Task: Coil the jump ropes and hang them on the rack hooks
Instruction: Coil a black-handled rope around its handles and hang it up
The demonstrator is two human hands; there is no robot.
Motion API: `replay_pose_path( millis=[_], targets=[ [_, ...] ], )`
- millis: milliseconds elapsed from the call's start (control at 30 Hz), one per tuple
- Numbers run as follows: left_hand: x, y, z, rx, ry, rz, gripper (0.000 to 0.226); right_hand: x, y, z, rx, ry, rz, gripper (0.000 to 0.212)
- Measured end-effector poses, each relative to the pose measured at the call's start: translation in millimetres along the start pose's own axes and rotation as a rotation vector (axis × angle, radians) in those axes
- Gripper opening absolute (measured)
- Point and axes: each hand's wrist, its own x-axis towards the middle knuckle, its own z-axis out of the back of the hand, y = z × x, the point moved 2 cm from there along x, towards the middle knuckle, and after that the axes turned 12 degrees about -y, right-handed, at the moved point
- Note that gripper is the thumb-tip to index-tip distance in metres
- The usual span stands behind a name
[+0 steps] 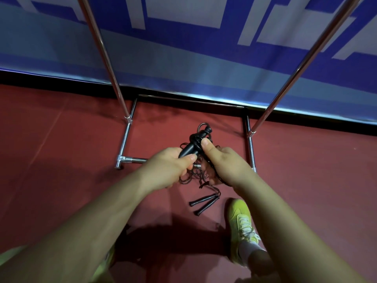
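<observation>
You hold one jump rope (196, 141) up in front of you, above the red floor (61, 139) and between the two shiny legs of the rack (124, 139). Your left hand (173, 162) is curled round the fat end of the black handles. Your right hand (220, 160) pinches the wrapped cord near the top with its thumb, and its fingers grip the loose loops below.

The handles look hard and light, so they are the best place to hold tight. The cord is thin and floppy. I think it will slip and tangle if you let go, so keep the loops bunched in your right hand.

A second rope (204, 201) lies on the floor just beside your yellow shoe (241, 227), with its two handles side by side. No hooks show here.
</observation>
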Motion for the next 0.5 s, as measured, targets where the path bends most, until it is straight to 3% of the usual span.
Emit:
replay_pose_path(
  millis=[133, 300, 500],
  targets=[
    [6.4, 2.0, 8.5, -0.094, -0.007, 0.034, 0.024, -1.9, 2.8, 6.5, -0.175, -0.011, 0.169, 0.065],
    [13.0, 7.2, 27.2, -0.201, 0.015, 0.14, 0.023, -7.8, 6.9, 16.8, -0.433, 0.08, 0.38, 0.016],
    [12.9, 11.8, 17.6, -0.09, 0.054, 0.144, 0.024, -25.4, 25.7, 10.5, -0.711, -0.006, 0.671, 0.024]
  ],
)
